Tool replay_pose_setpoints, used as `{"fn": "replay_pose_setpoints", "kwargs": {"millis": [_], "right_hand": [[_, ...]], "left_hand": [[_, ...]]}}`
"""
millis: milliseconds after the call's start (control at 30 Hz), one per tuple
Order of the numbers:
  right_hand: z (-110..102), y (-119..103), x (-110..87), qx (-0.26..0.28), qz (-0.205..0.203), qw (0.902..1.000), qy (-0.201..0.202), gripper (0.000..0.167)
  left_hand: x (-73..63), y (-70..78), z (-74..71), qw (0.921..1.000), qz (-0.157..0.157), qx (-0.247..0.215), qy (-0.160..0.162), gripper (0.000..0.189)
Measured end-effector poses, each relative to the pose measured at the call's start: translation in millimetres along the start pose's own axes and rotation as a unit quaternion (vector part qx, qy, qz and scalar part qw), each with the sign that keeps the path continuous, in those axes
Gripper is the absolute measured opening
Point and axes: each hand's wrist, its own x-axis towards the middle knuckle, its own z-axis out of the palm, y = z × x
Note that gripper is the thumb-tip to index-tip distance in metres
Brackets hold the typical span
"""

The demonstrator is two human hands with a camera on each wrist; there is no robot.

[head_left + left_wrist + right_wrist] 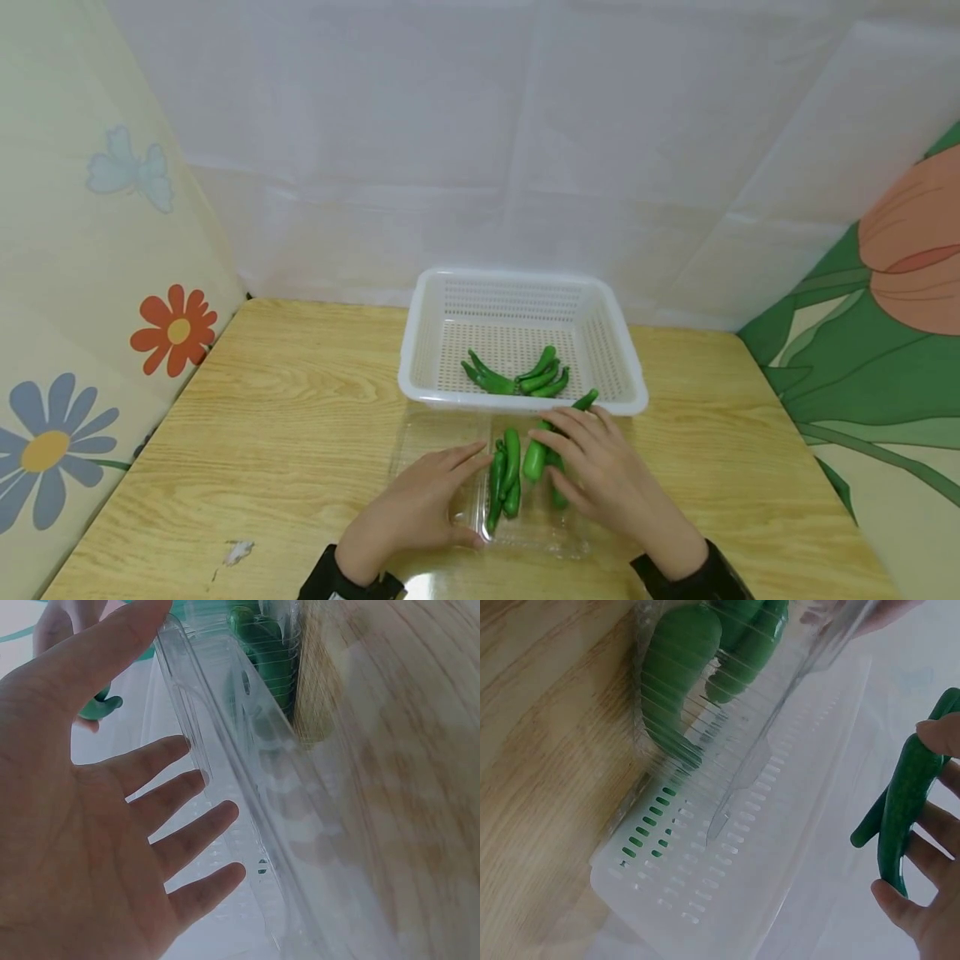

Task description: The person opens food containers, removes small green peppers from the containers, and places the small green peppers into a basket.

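My right hand (pixel 600 471) holds green chili peppers (pixel 901 799) between thumb and fingers, above the right part of a clear plastic clamshell box (pixel 536 533). In the right wrist view, two of them cross in the grip. Several more peppers (pixel 510 471) lie inside the box, and a curved one (pixel 679 671) shows through its ribbed wall. My left hand (pixel 416 512) is at the box's left side. Its fingers are spread and fairly straight, with fingertips right at the clear rim (pixel 214 724) and thumb near the front corner.
Just behind the box stands a white perforated plastic basket (pixel 408 367) with several green peppers (pixel 491 382) near its front wall. The box's transparent lid (pixel 420 437) lies folded out to the left on the wooden table (pixel 300 417). A white sheet (pixel 360 208) hangs behind.
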Motion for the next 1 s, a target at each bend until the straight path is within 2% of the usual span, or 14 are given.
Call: {"fn": "replay_pose_setpoints", "kwargs": {"millis": [567,767,1000], "right_hand": [[3.0,13.7,5.9,-0.016,0.031,0.9992,0.017,0.056],[2.6,17.2,8.2,-0.006,0.044,0.9989,0.015,0.043],[5.2,19.9,9.1,-0.001,0.054,0.9982,0.026,0.042]], "left_hand": [[1.2,-3.2,4.4,1.0000,0.001,-0.004,-0.001,0.099],[0.5,-2.7,3.3,1.0000,0.003,-0.003,-0.001,0.098],[0.4,-1.3,2.2,0.9999,0.012,0.004,0.005,0.096]]}}
